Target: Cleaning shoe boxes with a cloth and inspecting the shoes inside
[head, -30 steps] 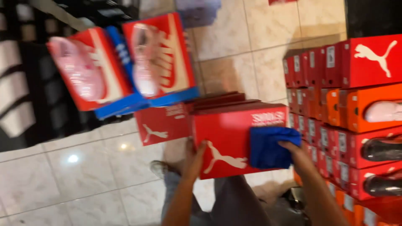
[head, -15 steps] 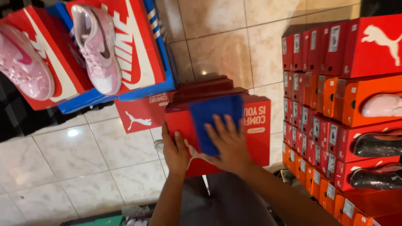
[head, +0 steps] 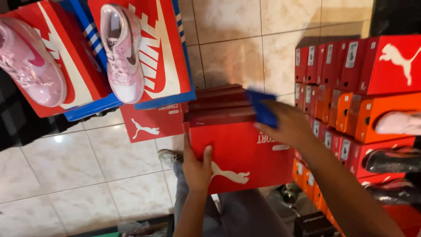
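The red shoebox (head: 239,153) is held at the centre of the frame, its lid facing up, above the person's lap. A blue cloth (head: 262,107) is now located at the upper right edge of the lid; half a second earlier it lay at the middle of the lid, and a second earlier at the right edge. A wiping pass across the lid is thus indicated, with the cloth carried to the far corner.

The cloth is gripped by the right hand (head: 289,125), whose fingers are closed over it. The box is steadied at its left edge by the left hand (head: 197,169), with the thumb on the lid and the fingers wrapped under the side.

More red boxes (head: 219,103) are stacked just behind it. At the upper left of the frame, two pink shoes (head: 120,50) rest on displayed boxes. At the right, stacked red and orange boxes (head: 355,87) are seen. A tiled floor (head: 66,171) lies below.
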